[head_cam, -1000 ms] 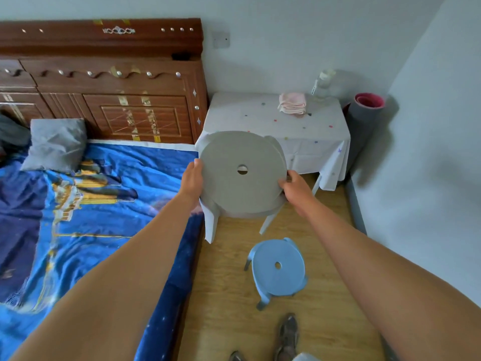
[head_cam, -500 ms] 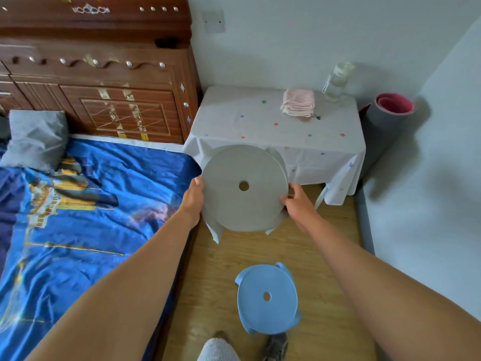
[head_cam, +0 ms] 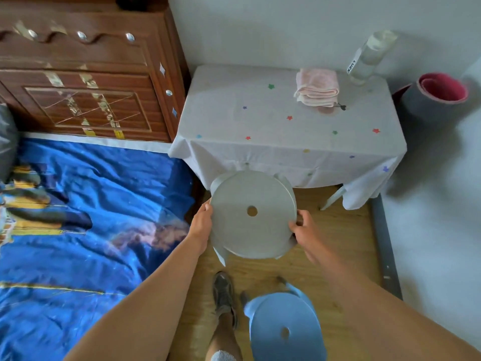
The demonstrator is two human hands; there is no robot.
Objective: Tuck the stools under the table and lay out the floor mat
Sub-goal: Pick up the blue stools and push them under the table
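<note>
Grey stool (head_cam: 251, 214), first of two: I hold it by the seat rim, left hand (head_cam: 201, 224) and right hand (head_cam: 303, 230) curled on opposite sides, equally near, with its far edge at the cloth hem of the table (head_cam: 286, 121) and the gap beneath straight ahead.

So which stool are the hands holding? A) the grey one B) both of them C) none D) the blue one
A: the left hand and right hand grip the rim of the grey stool in front of the table, while the blue stool stands untouched on the floor.
</note>
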